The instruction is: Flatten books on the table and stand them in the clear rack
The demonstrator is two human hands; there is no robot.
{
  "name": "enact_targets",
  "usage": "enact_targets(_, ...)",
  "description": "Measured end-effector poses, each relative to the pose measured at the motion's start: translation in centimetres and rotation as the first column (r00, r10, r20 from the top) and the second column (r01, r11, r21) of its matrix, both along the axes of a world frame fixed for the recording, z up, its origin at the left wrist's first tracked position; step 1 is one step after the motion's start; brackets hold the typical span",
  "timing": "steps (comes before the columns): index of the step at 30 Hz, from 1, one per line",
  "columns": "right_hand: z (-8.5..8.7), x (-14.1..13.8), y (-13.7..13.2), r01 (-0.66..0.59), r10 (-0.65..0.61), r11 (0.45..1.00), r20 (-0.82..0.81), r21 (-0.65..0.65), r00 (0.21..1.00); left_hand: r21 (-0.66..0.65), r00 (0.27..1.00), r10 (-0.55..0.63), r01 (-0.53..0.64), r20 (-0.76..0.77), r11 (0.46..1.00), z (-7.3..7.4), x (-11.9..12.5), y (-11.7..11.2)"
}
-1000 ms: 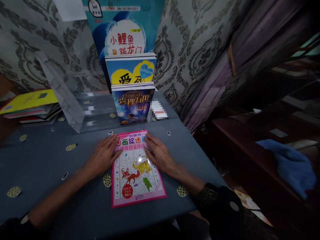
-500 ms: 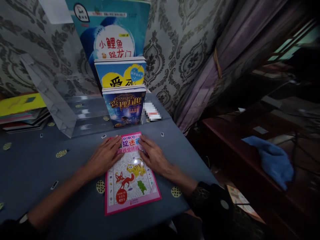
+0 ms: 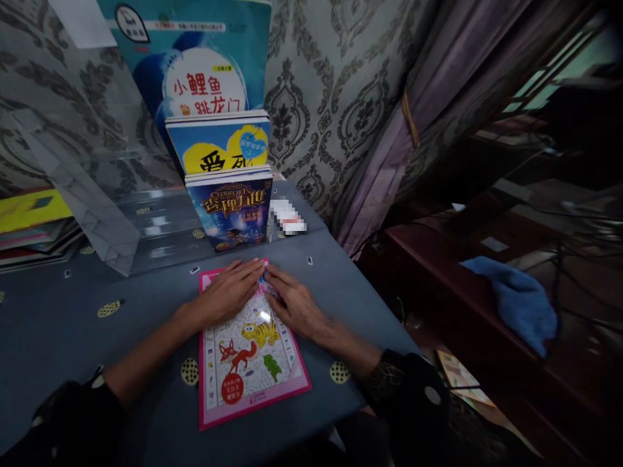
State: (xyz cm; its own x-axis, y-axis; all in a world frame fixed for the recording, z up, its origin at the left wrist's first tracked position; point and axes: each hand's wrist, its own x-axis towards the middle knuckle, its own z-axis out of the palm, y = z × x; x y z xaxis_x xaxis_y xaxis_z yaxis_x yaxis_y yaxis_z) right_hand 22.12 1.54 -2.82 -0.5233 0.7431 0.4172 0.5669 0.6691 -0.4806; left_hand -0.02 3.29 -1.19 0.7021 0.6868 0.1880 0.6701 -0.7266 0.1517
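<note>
Two bare hands rested palm down on a pink-bordered hide-and-seek picture book (image 3: 253,350), which lay flat near the right end of the table's (image 3: 73,324) near edge. Its long axis ran away from that edge toward the standing books, slightly turned, and most of the cover lay on the person's side of the fingers, between the forearms. The left hand (image 3: 226,295) covered more of it, its fingers straight and together across the title; the right hand (image 3: 298,303), nearer the table's right edge, lay over the far right corner, fingers extended, thumb a little apart. Neither had closed on anything. Their fingertips met or nearly met there; I could not tell which.

Beyond, a navy paperback (image 3: 231,211), a blue-and-yellow book (image 3: 219,146) and a tall teal book (image 3: 209,65) stood in rising tiers beside a clear display-stand panel (image 3: 87,207). Stacked books (image 3: 29,224) lay toward the table's left.
</note>
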Motion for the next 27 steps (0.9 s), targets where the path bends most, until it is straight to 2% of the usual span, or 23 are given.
enact_targets(5,0.1,0.4,0.1,0.034,-0.035,0.999,0.017,0.004,0.999,0.004,0.998,-0.045,0.044,0.043,0.999,-0.5,0.5,1.3)
enact_targets(13,0.2,1.0,-0.1,0.005,-0.006,1.0,0.025,0.027,1.0,0.001,0.995,-0.042,0.042,0.089,0.999,-0.5,0.7,1.4)
enact_targets(27,0.5,2.1,-1.6,-0.056,0.056,0.998,0.003,-0.013,0.998,-0.042,0.993,-0.103,0.106,0.052,0.994,1.0,1.3,-0.2)
